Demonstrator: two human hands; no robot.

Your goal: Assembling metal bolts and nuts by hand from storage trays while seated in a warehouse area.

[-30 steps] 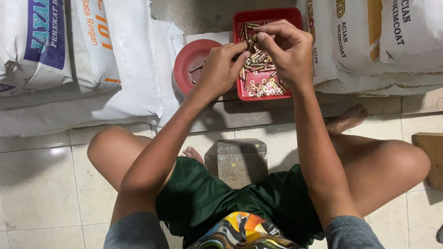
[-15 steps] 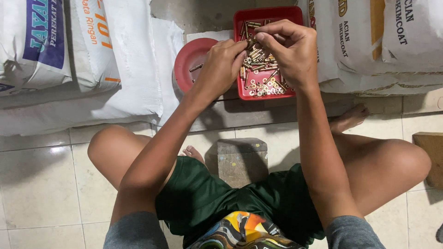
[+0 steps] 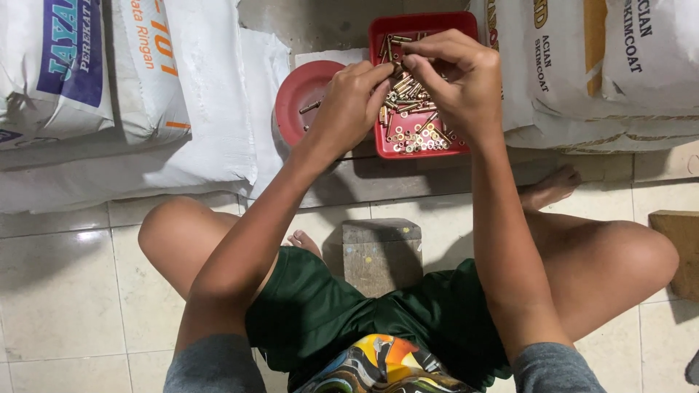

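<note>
A red rectangular tray [image 3: 380, 87] full of several small brass-coloured bolts and nuts [image 3: 415, 127] lies on the floor ahead of me. Both hands hover over it. My left hand [image 3: 349, 102] and my right hand [image 3: 455, 76] meet fingertip to fingertip above the tray, pinching a small brass bolt [image 3: 399, 67] between them. A round red dish [image 3: 302, 91] holding one bolt sits just left of the tray, partly under my left hand.
Large white sacks [image 3: 124, 87] are stacked to the left and more sacks [image 3: 597, 65] to the right. A small grey block [image 3: 382, 251] stands between my bare legs on the tiled floor. A wooden piece [image 3: 681, 251] lies at the right edge.
Both hands stay over the tray with only slight finger movement on the small bolt. Nothing else has shifted.
</note>
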